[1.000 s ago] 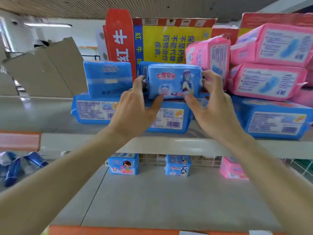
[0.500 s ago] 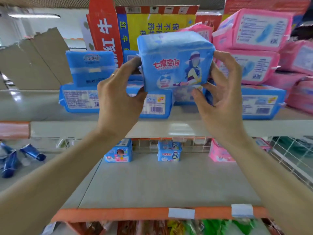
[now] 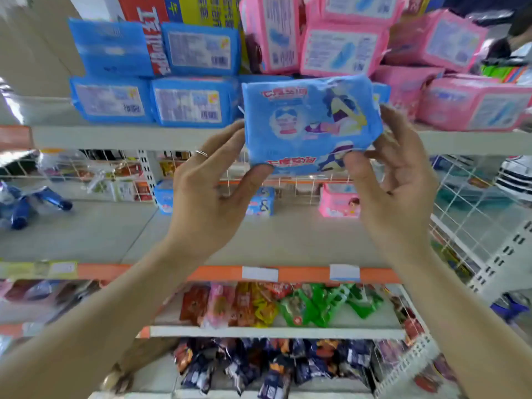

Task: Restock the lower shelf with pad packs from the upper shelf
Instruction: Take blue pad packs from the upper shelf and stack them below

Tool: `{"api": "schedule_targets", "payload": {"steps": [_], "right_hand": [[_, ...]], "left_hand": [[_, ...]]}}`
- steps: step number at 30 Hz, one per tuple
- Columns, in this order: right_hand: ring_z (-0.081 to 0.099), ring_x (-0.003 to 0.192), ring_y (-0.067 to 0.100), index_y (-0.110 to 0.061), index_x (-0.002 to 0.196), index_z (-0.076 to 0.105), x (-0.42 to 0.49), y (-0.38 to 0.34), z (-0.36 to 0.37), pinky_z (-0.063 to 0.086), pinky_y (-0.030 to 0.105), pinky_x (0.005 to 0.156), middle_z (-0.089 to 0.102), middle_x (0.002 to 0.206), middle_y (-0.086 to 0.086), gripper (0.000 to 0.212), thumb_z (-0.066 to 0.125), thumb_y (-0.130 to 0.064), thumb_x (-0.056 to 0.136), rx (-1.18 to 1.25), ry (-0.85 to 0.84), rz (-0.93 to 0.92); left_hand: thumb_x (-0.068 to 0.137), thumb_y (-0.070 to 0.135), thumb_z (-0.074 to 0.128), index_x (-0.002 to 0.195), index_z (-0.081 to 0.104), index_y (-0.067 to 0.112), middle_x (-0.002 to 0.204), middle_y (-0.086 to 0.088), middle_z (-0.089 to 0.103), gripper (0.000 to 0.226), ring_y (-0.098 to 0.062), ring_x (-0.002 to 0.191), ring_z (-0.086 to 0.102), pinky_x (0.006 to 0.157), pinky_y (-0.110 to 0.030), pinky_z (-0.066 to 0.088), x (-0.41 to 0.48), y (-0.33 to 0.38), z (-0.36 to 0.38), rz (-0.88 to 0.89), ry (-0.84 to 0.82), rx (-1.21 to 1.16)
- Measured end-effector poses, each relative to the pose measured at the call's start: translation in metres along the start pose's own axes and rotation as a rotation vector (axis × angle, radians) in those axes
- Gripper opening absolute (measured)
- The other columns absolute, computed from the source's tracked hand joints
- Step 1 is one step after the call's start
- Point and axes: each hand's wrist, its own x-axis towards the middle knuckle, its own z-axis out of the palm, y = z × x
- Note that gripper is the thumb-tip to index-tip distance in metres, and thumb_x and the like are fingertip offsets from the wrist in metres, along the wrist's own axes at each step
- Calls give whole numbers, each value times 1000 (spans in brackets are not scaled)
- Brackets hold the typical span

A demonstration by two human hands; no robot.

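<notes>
Blue stock: blue pad packs (image 3: 187, 102) lie two layers deep on the left half of the upper shelf (image 3: 129, 136), barcode sides facing out.
Pink stock: pink pad packs (image 3: 342, 50) are piled on the right half of the same shelf, some of them tilted.
Behind the stock: a red and yellow carton (image 3: 149, 10) stands at the back, largely hidden by the packs.
In the way: the held pack and both hands cover part of the upper shelf's front edge. The left hand also hides some of the lower shelf's back row.
Lower shelf (image 3: 288, 240): a small blue pack (image 3: 262, 201), a second blue one (image 3: 164, 197) and a pink one (image 3: 339, 200) stand at the back against the wire grid (image 3: 475, 203).
Left bay: dark blue tubes (image 3: 23, 203) lie loose, too blurred to name further.
Below: an orange price strip (image 3: 218, 273) runs along the edge, with snack bags (image 3: 273, 306) on the tier beneath.
Held pack (image 3: 311, 122): it is in the air in front of the upper shelf's edge and above the lower shelf, printed face toward the camera and slightly tilted.
Left hand (image 3: 207, 197): it grips the pack's lower left corner, thumb beneath and fingers along the left side. A ring (image 3: 201, 153) sits on one finger.
Right hand (image 3: 394, 182): the thumb presses the lower front edge, and the fingers seem to curl behind the right side.
</notes>
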Motion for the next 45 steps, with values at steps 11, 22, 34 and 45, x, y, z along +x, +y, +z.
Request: {"api": "schedule_targets", "payload": {"steps": [11,22,34,45], "right_hand": [[70,80,3,-26,96,73,-78,20,-47,57,27,76,75,84,-14,6,69,-29,92,-186,-162,507],[45,56,21,5,61,59,-75,94,-32,32,29,55,55,58,22,55,70,-41,90,-482,-412,971],[71,89,-1,-36,80,74,-72,140,33,51,21,87,76,83,-18,21,74,-15,86,-276,-355,862],[66,112,10,-46,113,67,-88,190,26,49,36,105,73,113,-16,55,78,-3,81,-105,-366,623]], "left_hand": [[95,38,63,104,76,24,91,14,76,21,3,82,69,69,-17,50,-88,24,46,-686,-235,-283],[85,48,74,68,77,13,67,-6,75,39,-29,70,75,73,-52,61,-98,-44,85,-1144,-514,-188],[86,39,75,90,76,33,87,15,77,7,-5,81,73,78,-42,61,-93,-136,82,-930,-515,-297],[81,9,81,106,50,27,119,2,50,44,1,112,54,88,-9,51,-120,-160,115,-622,-396,-272]]}}
